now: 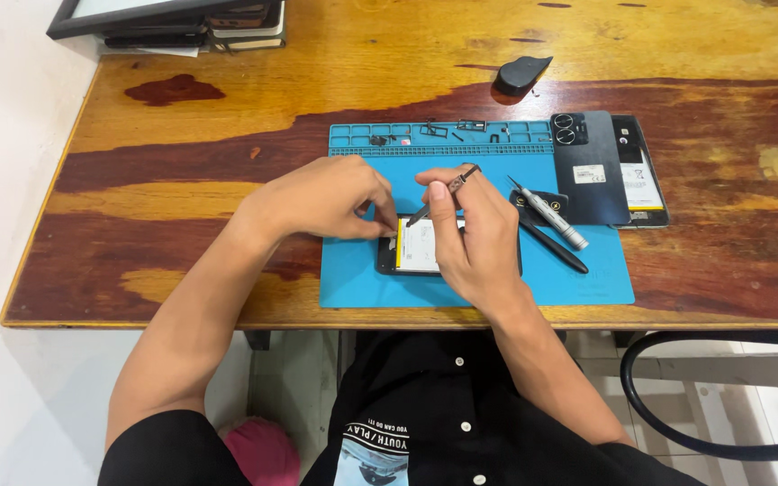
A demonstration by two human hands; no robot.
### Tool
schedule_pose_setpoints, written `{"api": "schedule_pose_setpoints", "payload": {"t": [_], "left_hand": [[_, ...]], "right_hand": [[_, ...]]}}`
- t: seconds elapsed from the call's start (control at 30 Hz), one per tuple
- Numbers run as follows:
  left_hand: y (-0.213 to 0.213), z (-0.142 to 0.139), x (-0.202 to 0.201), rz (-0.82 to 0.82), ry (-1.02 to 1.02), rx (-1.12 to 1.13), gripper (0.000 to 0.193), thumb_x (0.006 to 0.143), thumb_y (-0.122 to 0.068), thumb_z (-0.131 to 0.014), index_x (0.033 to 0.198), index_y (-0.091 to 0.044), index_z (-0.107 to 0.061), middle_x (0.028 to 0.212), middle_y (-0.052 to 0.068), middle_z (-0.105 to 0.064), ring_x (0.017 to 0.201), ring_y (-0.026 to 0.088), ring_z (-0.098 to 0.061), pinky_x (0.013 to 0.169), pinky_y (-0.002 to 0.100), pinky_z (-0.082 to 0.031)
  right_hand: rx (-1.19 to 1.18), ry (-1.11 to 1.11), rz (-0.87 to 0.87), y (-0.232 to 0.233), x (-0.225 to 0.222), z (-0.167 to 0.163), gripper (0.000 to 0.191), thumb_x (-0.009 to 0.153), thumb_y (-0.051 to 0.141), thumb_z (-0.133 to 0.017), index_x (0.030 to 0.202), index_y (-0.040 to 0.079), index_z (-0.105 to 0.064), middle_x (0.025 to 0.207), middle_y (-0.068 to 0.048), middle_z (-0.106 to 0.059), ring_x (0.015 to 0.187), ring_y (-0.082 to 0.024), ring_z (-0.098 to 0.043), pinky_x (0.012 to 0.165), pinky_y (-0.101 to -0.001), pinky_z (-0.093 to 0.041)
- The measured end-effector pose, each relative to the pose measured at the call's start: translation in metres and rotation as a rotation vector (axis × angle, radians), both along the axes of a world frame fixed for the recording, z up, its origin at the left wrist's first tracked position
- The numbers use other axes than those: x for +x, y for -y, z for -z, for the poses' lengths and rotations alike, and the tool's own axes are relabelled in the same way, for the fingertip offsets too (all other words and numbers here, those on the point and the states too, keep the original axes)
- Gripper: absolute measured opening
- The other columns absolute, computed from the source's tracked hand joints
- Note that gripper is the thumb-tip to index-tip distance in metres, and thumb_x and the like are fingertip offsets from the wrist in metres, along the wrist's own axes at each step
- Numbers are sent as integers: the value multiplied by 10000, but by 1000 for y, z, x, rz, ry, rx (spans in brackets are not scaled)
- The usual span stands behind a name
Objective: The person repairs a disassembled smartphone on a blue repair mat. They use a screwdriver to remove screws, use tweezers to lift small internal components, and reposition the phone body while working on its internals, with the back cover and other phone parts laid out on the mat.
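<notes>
An opened phone with a white and yellow battery lies on a blue work mat. My right hand holds thin metal tweezers, their tip pointing down at the phone's upper left corner. My left hand rests at the phone's left end, fingertips pinched against its edge. My right hand hides much of the phone's right half.
On the mat's right lie a silver screwdriver, a black stick tool, a dark back cover and a second opened phone. Small parts sit in the mat's top tray. A black pick and stacked items lie further back.
</notes>
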State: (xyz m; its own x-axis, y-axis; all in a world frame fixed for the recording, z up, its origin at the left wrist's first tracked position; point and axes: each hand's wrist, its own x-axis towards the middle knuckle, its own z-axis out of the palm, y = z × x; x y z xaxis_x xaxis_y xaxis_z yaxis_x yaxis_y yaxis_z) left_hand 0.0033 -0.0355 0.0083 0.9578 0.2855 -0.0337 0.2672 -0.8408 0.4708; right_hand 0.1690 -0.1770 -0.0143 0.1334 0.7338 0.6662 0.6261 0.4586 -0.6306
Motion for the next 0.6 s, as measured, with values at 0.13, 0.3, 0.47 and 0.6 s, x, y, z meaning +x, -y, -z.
{"api": "schedule_pose_setpoints", "payload": {"t": [0.13, 0.3, 0.47, 0.6], "left_hand": [[1, 0, 0, 33, 36, -24, 185, 748, -174, -753, 917, -151, -823, 849, 14, -769, 715, 224, -685, 631, 378, -544], [2, 1, 0, 22, 11, -46, 189, 742, -186, -767, 913, -127, -820, 838, 51, -761, 726, 237, -695, 646, 381, -553], [4, 2, 1, 9, 2, -43, 168, 773, -175, -727, 916, -126, -801, 886, 38, -774, 740, 243, -710, 656, 391, -557], [9, 7, 1, -4, -34, 14, 137, 867, -182, -690, 941, -81, -745, 910, 90, -749, 857, 293, -710, 728, 435, -542]], "right_hand": [[-18, -13, -2, 1, 0, 0, 145, 1083, 45, -553, 1112, -20, -679, 876, -117, -651, 775, -217, -668, 687, -326, -520], [-4, -9, -6, 1, 0, 0, 143, 1090, 49, -551, 1112, -18, -675, 882, -113, -654, 785, -210, -673, 705, -325, -524], [-18, -14, -8, 1, -1, 0, 145, 1087, 51, -551, 1109, -18, -677, 881, -113, -653, 783, -212, -671, 699, -324, -521], [-24, -16, -12, 1, 0, -1, 151, 1091, 54, -548, 1112, -19, -678, 890, -113, -657, 790, -215, -667, 703, -326, -521]]}}
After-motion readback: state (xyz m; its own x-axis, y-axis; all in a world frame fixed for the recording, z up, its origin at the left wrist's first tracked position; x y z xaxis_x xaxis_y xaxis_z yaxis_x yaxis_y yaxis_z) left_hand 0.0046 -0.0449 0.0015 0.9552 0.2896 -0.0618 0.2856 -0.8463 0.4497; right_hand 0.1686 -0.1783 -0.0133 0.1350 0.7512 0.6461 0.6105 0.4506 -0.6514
